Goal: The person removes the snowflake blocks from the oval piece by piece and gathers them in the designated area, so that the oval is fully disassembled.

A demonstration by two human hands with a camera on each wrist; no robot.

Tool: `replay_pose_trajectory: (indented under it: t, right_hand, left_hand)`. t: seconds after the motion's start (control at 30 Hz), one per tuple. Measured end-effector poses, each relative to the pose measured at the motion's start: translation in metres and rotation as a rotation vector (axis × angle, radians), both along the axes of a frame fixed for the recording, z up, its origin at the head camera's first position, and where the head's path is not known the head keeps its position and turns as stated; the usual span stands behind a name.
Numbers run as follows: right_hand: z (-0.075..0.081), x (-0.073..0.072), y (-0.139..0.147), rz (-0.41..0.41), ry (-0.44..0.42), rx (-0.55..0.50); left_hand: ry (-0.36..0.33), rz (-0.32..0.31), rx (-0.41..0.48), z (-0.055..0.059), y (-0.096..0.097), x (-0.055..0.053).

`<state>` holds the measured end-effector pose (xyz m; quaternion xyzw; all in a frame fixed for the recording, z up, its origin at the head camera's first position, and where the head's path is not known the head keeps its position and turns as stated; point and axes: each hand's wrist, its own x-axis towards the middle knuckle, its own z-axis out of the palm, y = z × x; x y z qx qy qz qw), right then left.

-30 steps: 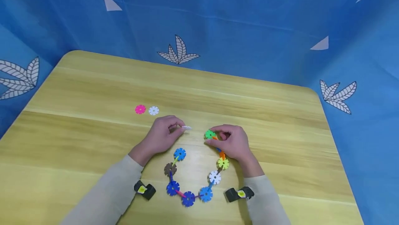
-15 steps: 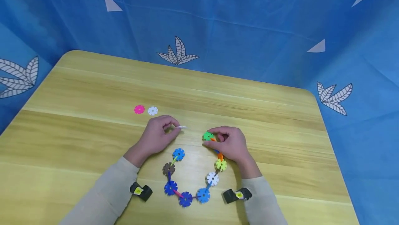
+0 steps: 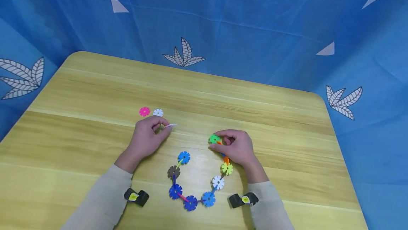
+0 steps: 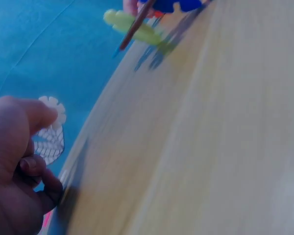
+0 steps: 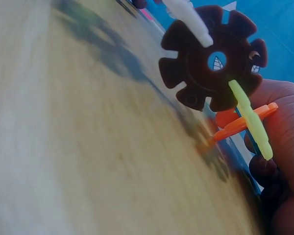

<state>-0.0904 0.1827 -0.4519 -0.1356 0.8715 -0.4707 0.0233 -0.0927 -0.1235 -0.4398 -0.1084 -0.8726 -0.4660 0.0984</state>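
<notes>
Between thumb and forefinger, my left hand pinches a white notched plastic disc, seen edge-on in the head view; the left wrist view shows the white disc past the thumb. My right hand holds the green disc at one end of a U-shaped chain of interlocked notched discs, partly hiding an orange and a blue piece. The chain's other end is a light blue disc, apart from both hands. Close up in the right wrist view are a brown disc, a yellow disc and orange pieces.
A pink disc and a loose white disc lie flat on the wooden table, just beyond my left hand. Blue patterned cloth hangs behind and beside the table.
My left hand has moved left and slightly away from me with the white disc, farther from the green disc. The right hand stays on the chain's end.
</notes>
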Motion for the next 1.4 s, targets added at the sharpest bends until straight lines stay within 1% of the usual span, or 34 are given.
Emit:
replay_pose_trajectory:
  t: [0.13,0.3,0.57,0.8,1.0,1.23,1.4]
  right_hand:
    - [-0.001,0.001,0.000,-0.003,-0.006,0.006]
    - [-0.002,0.001,0.001,-0.006,-0.008,0.007]
    - [-0.002,0.002,0.003,-0.009,0.000,0.000]
    - [-0.002,0.001,0.003,-0.010,-0.020,-0.001]
    - [-0.002,-0.001,0.001,-0.009,-0.022,0.015]
    - [0.000,-0.002,0.000,-0.017,-0.026,0.016]
    - [-0.001,-0.002,0.000,-0.023,-0.036,0.017]
  left_hand:
    - [0.021,0.029,0.008,-0.001,-0.010,0.000]
    - [0.017,0.058,0.011,-0.004,-0.022,0.000]
    - [0.026,0.124,0.004,-0.005,-0.039,-0.001]
    - [-0.017,0.197,-0.012,-0.006,-0.057,-0.005]
    - [-0.057,0.257,-0.024,-0.003,-0.072,-0.006]
    - [-0.107,0.271,-0.062,0.001,-0.080,-0.009]
    - [-0.130,0.285,-0.112,0.000,-0.084,-0.014]
